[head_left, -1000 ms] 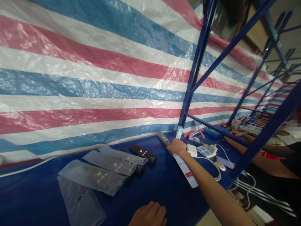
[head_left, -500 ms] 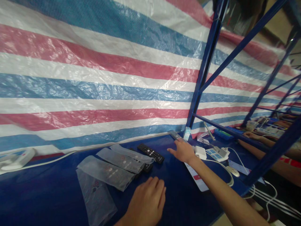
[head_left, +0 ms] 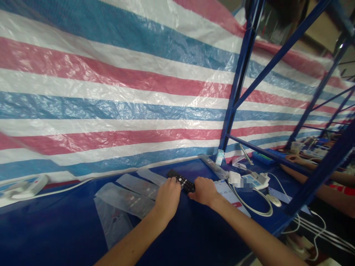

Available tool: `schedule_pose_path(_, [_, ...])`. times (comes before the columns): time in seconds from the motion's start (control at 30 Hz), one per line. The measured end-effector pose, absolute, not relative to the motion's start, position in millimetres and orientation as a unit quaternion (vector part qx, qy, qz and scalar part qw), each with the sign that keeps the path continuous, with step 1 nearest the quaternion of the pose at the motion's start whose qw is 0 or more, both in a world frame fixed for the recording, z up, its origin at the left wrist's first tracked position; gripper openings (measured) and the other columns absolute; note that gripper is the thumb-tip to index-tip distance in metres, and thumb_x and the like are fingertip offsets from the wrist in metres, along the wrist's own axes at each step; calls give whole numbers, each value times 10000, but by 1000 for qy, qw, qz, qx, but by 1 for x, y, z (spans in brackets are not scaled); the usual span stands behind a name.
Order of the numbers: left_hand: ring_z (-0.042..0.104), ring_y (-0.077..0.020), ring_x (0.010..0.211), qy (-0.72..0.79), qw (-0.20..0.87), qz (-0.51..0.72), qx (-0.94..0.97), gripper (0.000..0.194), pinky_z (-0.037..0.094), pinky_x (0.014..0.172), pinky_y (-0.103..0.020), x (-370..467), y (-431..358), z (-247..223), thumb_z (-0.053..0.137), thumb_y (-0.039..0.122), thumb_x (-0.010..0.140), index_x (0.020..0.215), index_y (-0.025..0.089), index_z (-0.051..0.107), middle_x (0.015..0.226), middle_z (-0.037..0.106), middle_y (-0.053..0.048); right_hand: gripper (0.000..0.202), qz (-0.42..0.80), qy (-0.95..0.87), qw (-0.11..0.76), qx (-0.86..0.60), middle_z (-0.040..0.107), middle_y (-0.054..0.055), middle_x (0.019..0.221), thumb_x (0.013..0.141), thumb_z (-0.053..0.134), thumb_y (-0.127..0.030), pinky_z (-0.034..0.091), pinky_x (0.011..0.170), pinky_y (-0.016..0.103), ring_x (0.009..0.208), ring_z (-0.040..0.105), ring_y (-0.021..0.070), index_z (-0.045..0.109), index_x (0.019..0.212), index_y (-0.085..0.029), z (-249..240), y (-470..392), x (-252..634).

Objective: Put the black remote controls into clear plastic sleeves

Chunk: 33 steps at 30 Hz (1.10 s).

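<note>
A black remote control [head_left: 181,179] with rows of buttons lies slanted between my two hands. The thumb and fingers of my right hand [head_left: 204,190] close on its near right end. My left hand [head_left: 168,196] is closed, its curled fingers against the remote's left side; what they grip underneath is hidden. Left of that hand, frosted plastic sleeves [head_left: 135,201] with remotes showing through lie fanned out, the nearer ends partly covered by my left hand and forearm. At the lower left is a flatter clear sleeve [head_left: 113,221]. One more sleeved remote [head_left: 213,166] rests behind my right hand.
Right of my right hand are a printed white card [head_left: 238,203], a white power strip [head_left: 259,181] with plugs, and a looped cable [head_left: 257,213]. A blue metal post [head_left: 240,81] rises behind them. Striped sheeting [head_left: 111,111] backs the table [head_left: 69,229]. Another person's arms [head_left: 313,177] reach in at right.
My right hand has come back from the far sleeved remote to the bare remote's end. My left hand has moved forward to the same remote, which has shifted slightly.
</note>
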<state>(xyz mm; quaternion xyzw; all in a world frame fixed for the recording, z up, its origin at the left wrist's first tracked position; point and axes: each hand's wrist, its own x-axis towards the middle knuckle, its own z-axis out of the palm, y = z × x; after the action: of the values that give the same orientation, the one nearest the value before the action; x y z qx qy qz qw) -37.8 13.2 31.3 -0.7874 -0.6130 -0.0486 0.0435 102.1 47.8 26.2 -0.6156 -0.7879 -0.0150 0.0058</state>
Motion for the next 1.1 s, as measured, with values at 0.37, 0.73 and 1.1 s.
schedule_pose_path(0.37, [596,-214,1030,-536,7,-51,-843,313,496,863,-323,-12,-8,3,395,28,879,1047,154,626,1065,624,-103,348,24,-740,-6,-672,727,180,883,689,642,-408,478,665,335,854,687,325,742,849,-115,32,-2,161])
schedule_pose_path(0.73, [640,-192,928,-555,-14,-100,-825,350,482,855,-300,-18,-2,-7,308,113,958,978,149,656,978,656,-86,153,82,-707,60,-700,720,57,815,708,610,-381,437,647,304,752,663,237,664,703,-238,29,-87,211])
schedule_pose_path(1.1, [646,-215,945,-559,-26,-86,-824,344,486,872,-328,-15,-10,-1,330,135,957,961,143,674,996,662,-102,168,69,-720,61,-688,726,54,892,666,631,-348,462,756,314,856,671,263,696,772,-235,10,-105,192])
